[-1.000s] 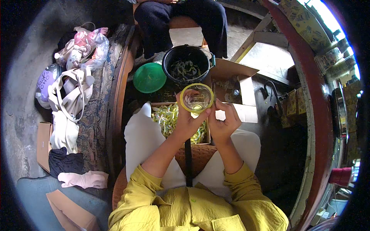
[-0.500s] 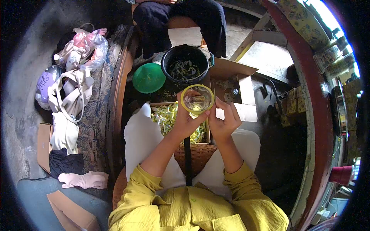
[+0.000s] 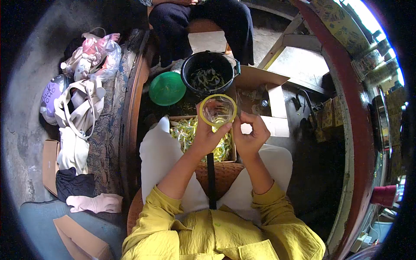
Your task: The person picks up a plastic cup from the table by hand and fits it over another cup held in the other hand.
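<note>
My left hand (image 3: 207, 138) is wrapped round a clear cup (image 3: 218, 112) with a yellow rim, its open mouth tilted towards me. Close against the cup's right side, my right hand (image 3: 251, 133) is closed, thumb and index finger pinched together. What lies in that pinch is too small to make out, and I cannot tell whether it touches the rim. Below the cup, between my knees, a shallow box (image 3: 186, 131) holds many yellow-green and white strips. Beyond the cup stands a black bucket (image 3: 187, 84) with similar strips inside.
Left of the bucket lies a green round lid (image 3: 166, 89). An open cardboard box (image 3: 277, 102) stands to its right. A person (image 3: 171, 30) sits opposite. Bags (image 3: 78, 102) and clothing lie on the left, beside a wooden-edged seat (image 3: 136, 82). A dark red beam (image 3: 359, 143) runs along the right.
The cup and both hands have shifted slightly left, and the cup's mouth has turned a little. A thin upright sliver seen above the right fingers earlier is now barely visible.
</note>
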### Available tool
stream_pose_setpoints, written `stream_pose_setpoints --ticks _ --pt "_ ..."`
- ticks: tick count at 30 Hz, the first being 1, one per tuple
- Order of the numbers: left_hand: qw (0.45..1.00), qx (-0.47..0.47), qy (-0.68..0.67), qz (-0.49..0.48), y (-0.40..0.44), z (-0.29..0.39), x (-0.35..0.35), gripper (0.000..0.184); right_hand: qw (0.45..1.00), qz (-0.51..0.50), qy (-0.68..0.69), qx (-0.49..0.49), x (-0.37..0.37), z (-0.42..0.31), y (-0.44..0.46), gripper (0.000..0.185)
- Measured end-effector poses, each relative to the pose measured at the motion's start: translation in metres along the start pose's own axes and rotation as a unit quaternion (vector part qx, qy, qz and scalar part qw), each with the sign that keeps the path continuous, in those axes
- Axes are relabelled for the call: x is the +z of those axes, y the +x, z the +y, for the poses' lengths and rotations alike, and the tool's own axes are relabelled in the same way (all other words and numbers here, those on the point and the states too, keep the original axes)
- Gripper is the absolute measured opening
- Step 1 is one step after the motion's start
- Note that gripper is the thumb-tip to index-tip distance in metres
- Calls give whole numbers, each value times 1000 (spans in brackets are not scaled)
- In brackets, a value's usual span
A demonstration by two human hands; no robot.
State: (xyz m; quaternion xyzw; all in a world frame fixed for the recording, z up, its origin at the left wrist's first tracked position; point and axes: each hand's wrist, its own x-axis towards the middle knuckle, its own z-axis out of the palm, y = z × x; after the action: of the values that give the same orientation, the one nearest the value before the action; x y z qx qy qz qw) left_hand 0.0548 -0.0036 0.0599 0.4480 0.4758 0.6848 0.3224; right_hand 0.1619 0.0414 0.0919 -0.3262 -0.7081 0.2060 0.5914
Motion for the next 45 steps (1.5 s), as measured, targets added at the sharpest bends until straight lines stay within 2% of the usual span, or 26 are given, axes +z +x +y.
stream_pose_setpoints --ticks 7,10,11,17,22,28,31,35,45 --pt "996 22 5 -87 1 2 -3 66 1000 -8 18 -5 -3 19 4 16" --pt "989 7 -125 -83 6 7 -9 70 996 -34 68 51 -6 14 7 15" --pt "989 3 -125 -83 7 8 -11 71 992 -43 87 77 -7 10 8 15" --pt "992 -25 -116 -45 8 14 -11 75 993 -49 88 61 -7 -3 3 15" --pt "995 -25 -83 -45 9 14 -12 74 997 -43 63 17 -5 -5 3 16" --pt "992 19 -52 -112 8 5 -13 74 998 -42 53 10 -7 -4 6 15" --pt "993 10 -7 -118 8 8 -13 74 998 -26 58 15 -6 1 5 14" --pt "992 -2 -76 -96 11 8 -14 74 996 -15 66 65 -8 4 3 14" --pt "993 -12 -68 -91 11 13 -18 72 995 -40 82 26 -5 -6 2 15"
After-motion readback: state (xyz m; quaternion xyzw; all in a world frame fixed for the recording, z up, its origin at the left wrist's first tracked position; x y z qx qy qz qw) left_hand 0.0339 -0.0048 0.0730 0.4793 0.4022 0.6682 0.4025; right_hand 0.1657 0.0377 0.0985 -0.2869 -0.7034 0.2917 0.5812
